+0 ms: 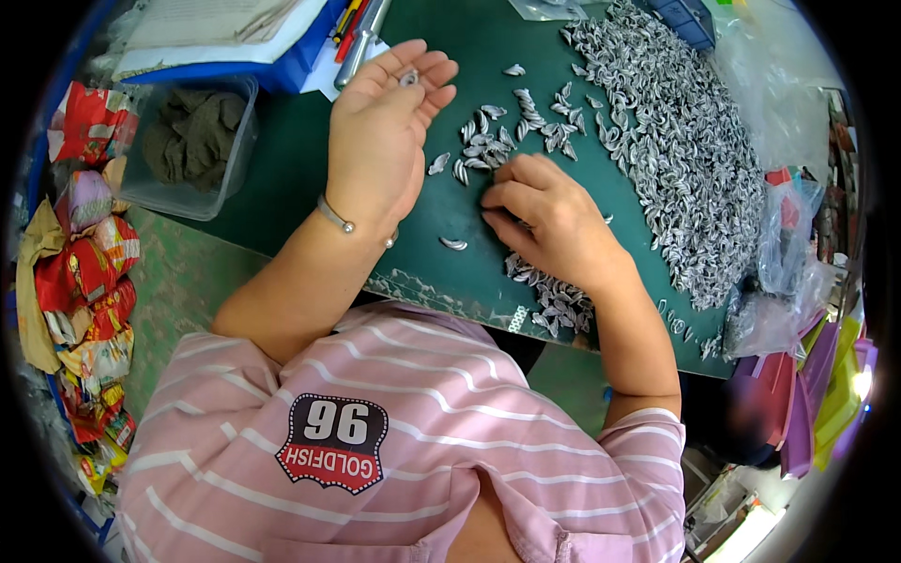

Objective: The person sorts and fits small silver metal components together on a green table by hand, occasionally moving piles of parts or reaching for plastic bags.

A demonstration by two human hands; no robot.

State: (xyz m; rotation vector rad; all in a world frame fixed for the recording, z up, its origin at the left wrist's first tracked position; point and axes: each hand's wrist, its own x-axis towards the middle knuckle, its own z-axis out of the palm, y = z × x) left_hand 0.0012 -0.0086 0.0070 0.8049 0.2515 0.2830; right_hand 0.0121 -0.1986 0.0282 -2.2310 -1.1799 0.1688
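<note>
My left hand [375,131] is turned palm up above the green table, fingers loosely curled. Its thumb presses a small silver-grey piece [409,78] against the fingers. My right hand [554,211] is lowered, back upward, with thumb and fingers drawn together at the edge of a small cluster of grey leaf-shaped pieces [483,150]. Whatever its fingertips pinch is hidden beneath them. More such pieces [561,305] lie under and behind my right wrist. One single piece [453,244] rests alone between my hands, near the front.
A large heap of the same pieces [676,150] covers the table's right side. Left are a clear plastic tub [239,174] with a dark cloth, a blue tray [291,70] with papers, and pens beside a metal rod [361,47]. Plastic bags [784,253] crowd the right edge.
</note>
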